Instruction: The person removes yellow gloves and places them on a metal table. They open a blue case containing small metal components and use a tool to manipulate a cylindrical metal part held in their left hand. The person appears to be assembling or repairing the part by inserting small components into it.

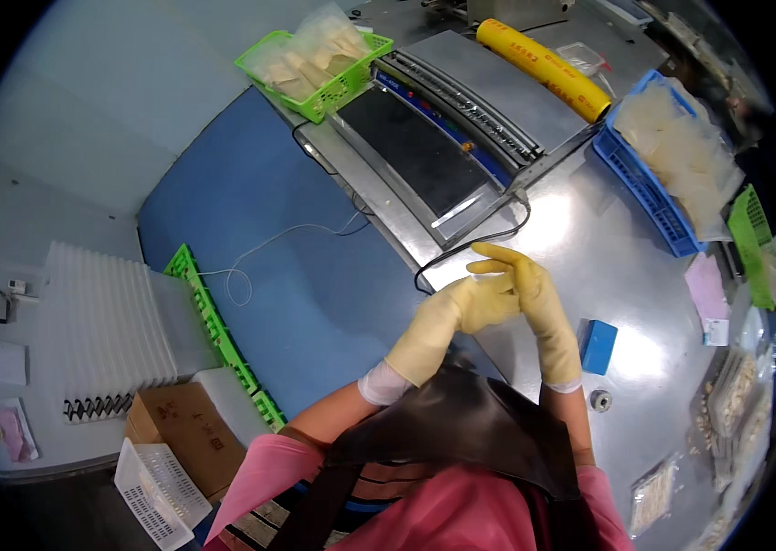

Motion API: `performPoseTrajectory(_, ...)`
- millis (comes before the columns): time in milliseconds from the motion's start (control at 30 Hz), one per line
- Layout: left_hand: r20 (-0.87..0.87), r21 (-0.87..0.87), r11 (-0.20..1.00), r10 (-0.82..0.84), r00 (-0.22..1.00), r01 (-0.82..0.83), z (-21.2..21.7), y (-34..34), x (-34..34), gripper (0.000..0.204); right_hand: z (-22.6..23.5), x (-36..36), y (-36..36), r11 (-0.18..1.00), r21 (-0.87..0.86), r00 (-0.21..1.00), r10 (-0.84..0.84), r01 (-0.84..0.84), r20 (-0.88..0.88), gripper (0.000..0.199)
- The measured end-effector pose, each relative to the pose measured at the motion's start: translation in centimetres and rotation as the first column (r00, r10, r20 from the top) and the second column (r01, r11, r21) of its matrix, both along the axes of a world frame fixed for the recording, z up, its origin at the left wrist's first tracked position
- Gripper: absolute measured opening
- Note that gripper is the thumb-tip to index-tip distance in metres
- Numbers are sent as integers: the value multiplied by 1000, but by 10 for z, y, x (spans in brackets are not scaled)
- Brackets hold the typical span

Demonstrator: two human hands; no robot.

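Both my hands wear pale yellow rubber gloves and meet in front of me, over the edge of the steel table [535, 344]. My left hand [470, 305] reaches to the right, and its fingers are partly hidden where they meet the right hand. My right hand [527, 283] points away from me, its yellow fingers stretched out and bent over to the left. No object shows in it. Beyond the hands stands a steel machine with a dark flat panel [415, 147] and a blue control strip [447, 129]. A black cable [475, 241] runs close to my fingertips.
A blue crate [640, 197] and a green basket [348, 87] hold filled bags. A yellow roll [544, 69] lies behind the machine. A blue box [599, 347] and a small metal ring [601, 400] sit right of my hand. Packed bags [735, 395] lie far right; a cardboard box [188, 432] stands left.
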State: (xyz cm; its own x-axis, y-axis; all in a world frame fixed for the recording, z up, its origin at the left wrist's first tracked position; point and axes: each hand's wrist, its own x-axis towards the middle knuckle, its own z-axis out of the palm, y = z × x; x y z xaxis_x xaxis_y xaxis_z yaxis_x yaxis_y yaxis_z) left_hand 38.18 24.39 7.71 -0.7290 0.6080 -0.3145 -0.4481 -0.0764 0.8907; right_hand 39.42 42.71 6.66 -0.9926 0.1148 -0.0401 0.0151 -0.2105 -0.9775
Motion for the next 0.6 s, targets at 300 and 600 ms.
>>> performPoseTrajectory(300, -261, 213, 977, 55, 964, 2, 37, -15, -14, 49, 75, 33, -33, 539, 741, 916, -204, 400, -345, 21)
performPoseTrajectory(600, -372, 530, 832, 50, 927, 167, 54, -32, -61, 54, 41, 20, -169, 456, 854, 935, 342, -252, 93, 26)
